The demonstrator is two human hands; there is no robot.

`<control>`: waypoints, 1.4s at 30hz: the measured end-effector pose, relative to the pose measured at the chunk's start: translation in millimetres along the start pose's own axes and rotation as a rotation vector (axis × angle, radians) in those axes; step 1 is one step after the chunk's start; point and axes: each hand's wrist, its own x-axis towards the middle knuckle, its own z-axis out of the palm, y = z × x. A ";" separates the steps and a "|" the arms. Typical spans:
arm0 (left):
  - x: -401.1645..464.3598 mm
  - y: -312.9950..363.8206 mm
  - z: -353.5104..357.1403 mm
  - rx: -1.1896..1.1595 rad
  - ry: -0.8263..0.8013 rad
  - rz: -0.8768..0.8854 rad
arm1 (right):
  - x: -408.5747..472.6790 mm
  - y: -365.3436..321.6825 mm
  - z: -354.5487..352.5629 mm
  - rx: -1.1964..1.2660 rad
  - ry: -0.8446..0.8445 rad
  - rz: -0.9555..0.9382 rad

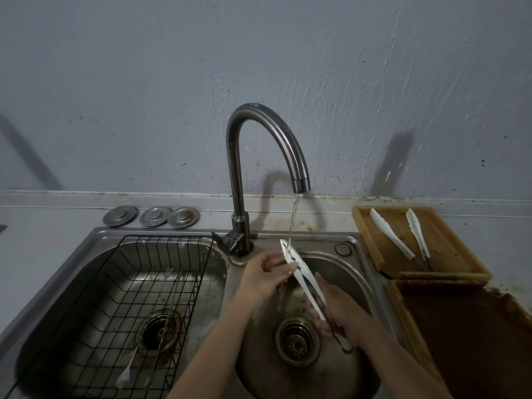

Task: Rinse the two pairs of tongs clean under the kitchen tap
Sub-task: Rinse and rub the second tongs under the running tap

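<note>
Head view, tongs in hand: one pair of white tongs [299, 276] is held over the right basin [357, 286], arms pressed together.
Long axis: it runs from the handle end at about 5 o'clock, low and near the person, up to the tips at about 11 o'clock, close under the spout.
Water: the stream [293, 220] from the tap [259, 156] falls straight onto the tip end, so the tips are the part being rinsed now.
Right hand [338, 315]: clenched around the handle end of these tongs, at their lower right; it carries the weight.
Left hand [269, 273]: fingers curled against the upper part of the tongs from the 9 o'clock side, just below the stream, gripping or rubbing the white arms; which of the two I cannot tell.
Nearer hand: the left is nearer the wet tips, the right nearer the handle; judged from that, sliding the left hand along the axis would bring the rest under the water.
Second tongs [403, 239]: lying spread open in the wooden tray [365, 234] at 3 o'clock from the tap, well apart from both hands, on the right hand's side; they look dry, though that is hard to judge.
Right basin contents: only the drain strainer [296, 341], below the hands.
Left basin [72, 272]: holds a black wire rack [201, 260] with long thin utensils [161, 300] lying in it.
Counter behind: three metal discs [152, 216] at 10 o'clock from the sink.
Progress: about halfway at best, one pair under water, one waiting.
</note>
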 end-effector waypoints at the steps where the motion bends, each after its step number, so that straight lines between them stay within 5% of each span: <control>1: 0.2 -1.1 2.0 -0.068 -0.067 -0.012 | 0.5 0.3 1.1 0.016 -0.014 0.003; 15: 21.6 13.2 15.3 -0.550 0.088 -0.053 | -3.2 -7.8 5.6 0.077 -0.081 0.001; 21: 15.1 5.2 9.9 -0.423 -0.045 0.048 | -6.0 -9.0 3.7 -0.085 0.025 -0.037; 25: 17.2 0.8 5.5 -0.242 0.015 0.117 | -8.8 -8.5 6.1 -0.181 0.060 0.030; 29: 22.3 -12.2 3.3 -0.290 0.183 -0.013 | -18.8 -22.6 6.4 -0.159 -0.013 0.051; 35: 34.7 -34.6 -9.8 -0.702 0.417 -0.348 | -41.6 -61.6 -10.2 0.106 -0.053 -0.202; 42: 32.3 -55.2 16.8 -1.007 0.428 -0.623 | -33.0 -92.0 29.3 -0.420 0.340 -0.800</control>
